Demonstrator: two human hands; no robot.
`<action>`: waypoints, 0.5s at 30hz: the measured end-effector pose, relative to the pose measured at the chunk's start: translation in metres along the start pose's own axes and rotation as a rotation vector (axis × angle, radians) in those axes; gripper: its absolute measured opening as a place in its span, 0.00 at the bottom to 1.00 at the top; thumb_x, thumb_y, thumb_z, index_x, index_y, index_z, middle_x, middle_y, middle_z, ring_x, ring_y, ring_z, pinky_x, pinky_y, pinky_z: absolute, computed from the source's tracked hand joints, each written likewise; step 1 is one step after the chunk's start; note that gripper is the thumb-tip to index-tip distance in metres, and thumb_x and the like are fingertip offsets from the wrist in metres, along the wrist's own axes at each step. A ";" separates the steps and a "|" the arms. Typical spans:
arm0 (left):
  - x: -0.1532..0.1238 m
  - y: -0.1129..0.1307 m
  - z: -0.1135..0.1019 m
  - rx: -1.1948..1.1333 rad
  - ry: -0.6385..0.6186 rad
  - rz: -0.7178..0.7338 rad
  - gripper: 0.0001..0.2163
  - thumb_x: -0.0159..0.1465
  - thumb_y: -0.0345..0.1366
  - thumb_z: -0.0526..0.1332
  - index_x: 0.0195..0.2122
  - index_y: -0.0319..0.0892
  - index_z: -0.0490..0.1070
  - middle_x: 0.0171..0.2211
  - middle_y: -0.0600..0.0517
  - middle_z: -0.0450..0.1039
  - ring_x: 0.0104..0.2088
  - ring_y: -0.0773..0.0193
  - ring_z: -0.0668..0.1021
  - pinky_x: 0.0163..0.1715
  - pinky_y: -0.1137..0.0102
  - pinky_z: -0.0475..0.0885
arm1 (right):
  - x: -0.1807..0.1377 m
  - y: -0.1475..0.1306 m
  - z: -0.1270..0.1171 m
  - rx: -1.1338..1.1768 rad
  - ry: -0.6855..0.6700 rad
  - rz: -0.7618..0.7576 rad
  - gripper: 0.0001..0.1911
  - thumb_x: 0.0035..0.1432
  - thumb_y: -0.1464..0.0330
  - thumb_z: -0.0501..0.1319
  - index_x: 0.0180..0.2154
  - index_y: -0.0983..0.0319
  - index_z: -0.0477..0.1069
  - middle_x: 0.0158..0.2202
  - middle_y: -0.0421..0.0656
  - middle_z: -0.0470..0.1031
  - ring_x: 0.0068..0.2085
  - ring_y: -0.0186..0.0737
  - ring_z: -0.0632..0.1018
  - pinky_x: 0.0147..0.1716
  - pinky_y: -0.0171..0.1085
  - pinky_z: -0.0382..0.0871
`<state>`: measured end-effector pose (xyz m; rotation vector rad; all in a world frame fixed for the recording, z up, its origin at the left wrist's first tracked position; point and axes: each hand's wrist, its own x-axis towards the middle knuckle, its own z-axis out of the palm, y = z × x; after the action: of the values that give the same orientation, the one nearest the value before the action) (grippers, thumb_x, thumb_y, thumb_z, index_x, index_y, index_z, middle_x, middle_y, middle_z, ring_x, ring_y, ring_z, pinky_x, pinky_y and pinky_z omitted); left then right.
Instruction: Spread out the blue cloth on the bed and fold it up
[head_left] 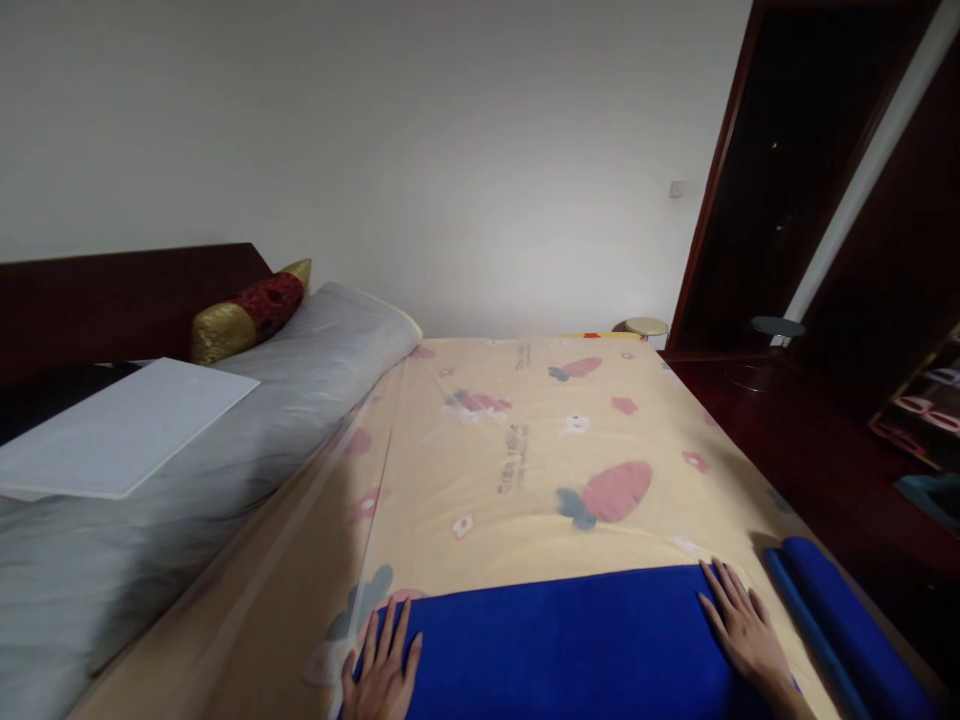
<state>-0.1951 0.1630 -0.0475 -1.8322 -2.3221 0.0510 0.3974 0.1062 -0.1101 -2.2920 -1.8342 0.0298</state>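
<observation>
A flat piece of deep blue cloth (555, 645) lies on the bed at the bottom of the view. On its left edge rests my left hand (382, 665), palm down with the fingers spread. My right hand (742, 625) lies flat near the far right corner of the same cloth, fingers stretched out. Right of that hand is a rolled or folded blue cloth (847, 620), apart from it. The near part of the flat cloth runs out of view.
Beneath everything is a cream bedsheet (525, 540) printed with carrots. At the left lie a long grey pillow (330, 350), a white board (142, 425) and a red and gold cushion (259, 310). Two round stools (646, 327) stand beyond the bed, near a dark doorway (817, 150).
</observation>
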 end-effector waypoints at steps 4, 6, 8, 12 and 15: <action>0.016 -0.012 -0.013 -0.084 -0.270 0.021 0.28 0.64 0.50 0.38 0.65 0.51 0.42 0.71 0.54 0.48 0.70 0.58 0.54 0.67 0.50 0.52 | 0.004 0.001 0.002 -0.014 0.007 0.004 0.34 0.61 0.48 0.43 0.65 0.50 0.41 0.70 0.39 0.48 0.69 0.43 0.52 0.66 0.55 0.49; 0.018 -0.007 -0.027 -0.091 -0.333 0.014 0.29 0.63 0.51 0.41 0.65 0.50 0.43 0.71 0.53 0.46 0.70 0.55 0.53 0.67 0.47 0.50 | 0.005 -0.010 -0.002 -0.056 0.057 0.039 0.33 0.61 0.50 0.44 0.65 0.53 0.45 0.69 0.42 0.50 0.69 0.46 0.53 0.67 0.57 0.47; 0.008 0.018 -0.039 -0.082 -0.212 -0.002 0.29 0.64 0.49 0.42 0.65 0.46 0.43 0.71 0.51 0.44 0.71 0.53 0.51 0.68 0.45 0.48 | 0.001 -0.037 -0.006 -0.083 0.140 0.084 0.32 0.61 0.53 0.43 0.64 0.55 0.48 0.69 0.45 0.51 0.69 0.48 0.53 0.67 0.59 0.45; -0.045 0.121 -0.038 -0.286 -0.065 0.321 0.24 0.66 0.41 0.37 0.64 0.53 0.38 0.70 0.54 0.44 0.70 0.58 0.53 0.67 0.44 0.53 | -0.023 -0.137 0.000 0.110 0.087 -0.092 0.28 0.64 0.57 0.40 0.64 0.50 0.42 0.68 0.41 0.51 0.68 0.44 0.55 0.65 0.57 0.55; -0.082 0.195 -0.023 -0.471 -0.241 0.562 0.25 0.65 0.43 0.38 0.63 0.57 0.34 0.69 0.59 0.45 0.69 0.60 0.54 0.68 0.48 0.56 | -0.041 -0.203 0.010 0.269 -0.055 -0.331 0.27 0.64 0.56 0.43 0.64 0.47 0.42 0.68 0.39 0.50 0.67 0.44 0.57 0.64 0.54 0.60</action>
<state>0.0140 0.1277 -0.0621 -2.8094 -1.9891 -0.2306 0.1911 0.1101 -0.0893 -1.8077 -2.0700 0.2734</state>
